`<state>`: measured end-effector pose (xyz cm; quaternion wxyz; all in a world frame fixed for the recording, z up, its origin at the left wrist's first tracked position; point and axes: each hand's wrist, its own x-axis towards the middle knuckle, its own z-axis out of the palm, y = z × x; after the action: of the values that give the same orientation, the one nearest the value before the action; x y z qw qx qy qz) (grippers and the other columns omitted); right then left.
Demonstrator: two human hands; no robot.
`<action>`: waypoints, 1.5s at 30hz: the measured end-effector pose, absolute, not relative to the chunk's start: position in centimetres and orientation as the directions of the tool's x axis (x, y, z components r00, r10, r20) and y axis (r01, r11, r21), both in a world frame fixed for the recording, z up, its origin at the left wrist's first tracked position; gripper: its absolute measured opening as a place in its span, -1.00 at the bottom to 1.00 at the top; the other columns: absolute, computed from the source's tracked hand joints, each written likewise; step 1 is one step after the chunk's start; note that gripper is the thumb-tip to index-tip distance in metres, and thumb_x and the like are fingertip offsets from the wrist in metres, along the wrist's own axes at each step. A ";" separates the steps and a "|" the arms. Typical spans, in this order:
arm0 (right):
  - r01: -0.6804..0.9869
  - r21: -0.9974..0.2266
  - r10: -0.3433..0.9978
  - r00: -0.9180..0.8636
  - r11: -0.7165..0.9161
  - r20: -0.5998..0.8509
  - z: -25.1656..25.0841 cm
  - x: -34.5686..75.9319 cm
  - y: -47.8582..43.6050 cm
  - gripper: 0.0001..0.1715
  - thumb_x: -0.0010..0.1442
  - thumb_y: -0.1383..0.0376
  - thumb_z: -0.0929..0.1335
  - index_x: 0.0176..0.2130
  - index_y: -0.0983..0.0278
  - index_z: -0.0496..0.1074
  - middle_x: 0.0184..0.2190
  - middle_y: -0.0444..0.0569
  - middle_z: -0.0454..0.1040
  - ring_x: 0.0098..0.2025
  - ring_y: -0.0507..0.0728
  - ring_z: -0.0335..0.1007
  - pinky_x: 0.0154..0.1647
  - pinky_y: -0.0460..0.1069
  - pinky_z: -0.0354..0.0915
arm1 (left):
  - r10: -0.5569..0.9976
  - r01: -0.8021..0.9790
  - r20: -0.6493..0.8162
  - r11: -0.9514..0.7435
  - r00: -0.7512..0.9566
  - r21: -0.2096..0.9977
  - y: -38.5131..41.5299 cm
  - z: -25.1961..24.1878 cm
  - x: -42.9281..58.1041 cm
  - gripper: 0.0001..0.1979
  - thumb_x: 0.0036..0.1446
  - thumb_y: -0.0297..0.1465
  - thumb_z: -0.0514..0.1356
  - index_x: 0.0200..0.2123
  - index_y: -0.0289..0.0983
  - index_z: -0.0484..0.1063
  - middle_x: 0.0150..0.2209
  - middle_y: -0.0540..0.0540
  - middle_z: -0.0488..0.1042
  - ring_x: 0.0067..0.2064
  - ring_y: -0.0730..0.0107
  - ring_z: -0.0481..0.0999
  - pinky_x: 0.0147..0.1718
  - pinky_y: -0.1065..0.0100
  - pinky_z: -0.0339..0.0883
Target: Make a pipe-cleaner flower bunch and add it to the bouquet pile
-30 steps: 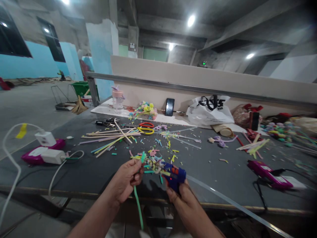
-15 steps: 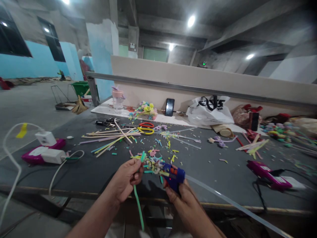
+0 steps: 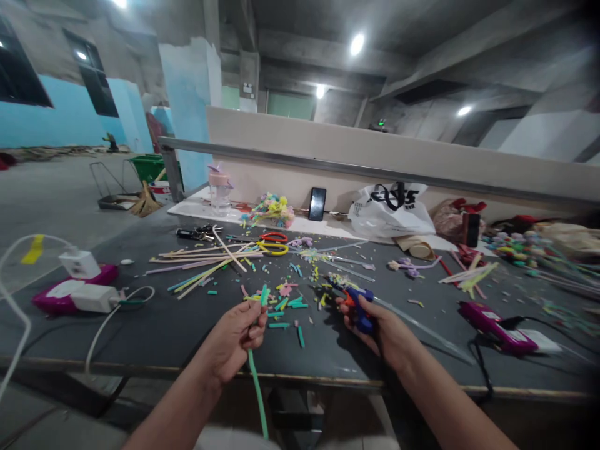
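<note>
My left hand [image 3: 237,334] is closed, pinching a green pipe cleaner [image 3: 255,390] whose tail hangs below the table edge. At the fingertips its upper end looks thicker, perhaps a short piece joined on. My right hand [image 3: 391,331] grips a blue hot glue gun [image 3: 364,312] with an orange trigger. A long clear glue stick [image 3: 429,330] sticks out behind it towards the right. Bits cling around the gun's nozzle, which is low over the table. Cut green pieces [image 3: 296,303] and a small pink piece [image 3: 285,290] lie between my hands.
Behind my hands are pastel pipe cleaners [image 3: 201,265], scissors [image 3: 273,248], a phone [image 3: 317,204] and a pink-lidded bottle [image 3: 219,194]. A purple power strip [image 3: 54,297] stands left, another [image 3: 492,325] right, with cables. A white bag [image 3: 391,215] sits at the back.
My right hand has moved the glue gun right and away from my left hand, lowering it towards the table. The green pieces between my hands are now uncovered. My left hand keeps its hold.
</note>
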<state>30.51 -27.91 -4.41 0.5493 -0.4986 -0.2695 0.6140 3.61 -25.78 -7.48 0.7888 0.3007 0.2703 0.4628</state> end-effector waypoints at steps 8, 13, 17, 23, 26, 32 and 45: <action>-0.067 -0.900 0.891 0.126 -0.431 -0.436 -3.8 34.0 -26.1 -0.53 0.20 0.08 0.13 -0.29 0.40 0.37 -0.33 0.14 0.49 -0.39 0.04 0.44 -0.39 -0.09 0.35 | 0.885 -0.558 -0.161 0.406 0.436 0.724 -25.8 -7.3 3.5 -0.83 0.03 -0.37 0.17 -0.44 -0.39 0.30 -0.55 0.04 0.23 -0.65 0.76 0.05 -0.73 0.63 -0.16; 0.765 -0.467 0.897 0.373 -0.443 -0.240 -1.0 35.0 -25.3 -0.45 0.16 0.02 0.11 -0.49 0.37 0.38 -0.61 0.10 0.42 -0.53 0.16 0.41 -0.50 0.03 0.30 | 0.883 -0.554 -0.150 0.402 0.444 0.729 -25.9 -7.3 3.6 -0.84 0.06 -0.38 0.15 -0.43 -0.40 0.30 -0.55 0.05 0.22 -0.66 0.78 0.04 -0.73 0.62 -0.18; 0.900 -0.326 0.954 0.298 -0.290 -0.024 -0.2 33.3 -25.1 -0.78 0.07 0.25 0.25 -0.47 0.34 0.39 -0.45 0.14 0.43 -0.28 0.23 0.38 -0.24 0.07 0.21 | 0.882 -0.550 -0.145 0.401 0.449 0.733 -25.8 -7.2 3.7 -0.84 0.06 -0.38 0.15 -0.43 -0.40 0.30 -0.56 0.05 0.22 -0.66 0.78 0.03 -0.72 0.62 -0.19; 0.955 -0.258 0.988 -0.129 0.145 0.079 -3.4 25.1 -25.4 -0.82 0.07 0.37 0.25 -0.29 0.22 0.38 -0.25 -0.06 0.41 -0.17 0.07 0.30 -0.16 -0.10 0.14 | 0.879 -0.540 -0.143 0.399 0.454 0.741 -25.8 -7.3 3.7 -0.83 0.06 -0.37 0.14 -0.43 -0.39 0.30 -0.55 0.04 0.22 -0.65 0.77 0.02 -0.72 0.61 -0.19; 0.968 -0.213 0.989 -0.113 0.130 0.090 -5.1 22.8 -25.1 -0.87 0.06 0.37 0.25 -0.33 0.27 0.36 -0.30 0.00 0.39 -0.25 0.11 0.33 -0.26 -0.06 0.16 | 0.877 -0.532 -0.145 0.401 0.458 0.746 -25.9 -7.5 3.6 -0.83 0.07 -0.37 0.14 -0.43 -0.39 0.29 -0.55 0.03 0.23 -0.65 0.77 0.02 -0.72 0.61 -0.19; 0.963 -0.235 0.988 -0.112 0.134 0.105 -6.1 23.2 -24.7 -0.87 0.09 0.43 0.19 -0.37 0.29 0.30 -0.39 0.02 0.39 -0.36 0.09 0.32 -0.38 -0.06 0.12 | 0.872 -0.535 -0.132 0.402 0.472 0.743 -25.8 -7.6 3.5 -0.82 0.07 -0.36 0.14 -0.44 -0.39 0.29 -0.55 0.03 0.23 -0.65 0.78 0.03 -0.72 0.61 -0.19; 0.782 -0.543 0.952 -0.243 0.307 0.188 -0.5 21.2 -26.7 -0.86 -0.01 0.47 0.25 -0.45 0.25 0.33 -0.60 -0.20 0.34 -0.53 -0.02 0.27 -0.48 -0.15 0.13 | 0.855 -0.519 -0.112 0.406 0.506 0.752 -25.7 -7.7 3.5 -0.82 0.04 -0.38 0.16 -0.49 -0.36 0.24 -0.57 0.05 0.22 -0.66 0.78 0.02 -0.72 0.61 -0.21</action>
<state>21.20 -26.72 -0.47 0.2476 -0.5631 -0.7695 0.1716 3.47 -25.65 -7.74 0.8002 0.3359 0.2501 0.4293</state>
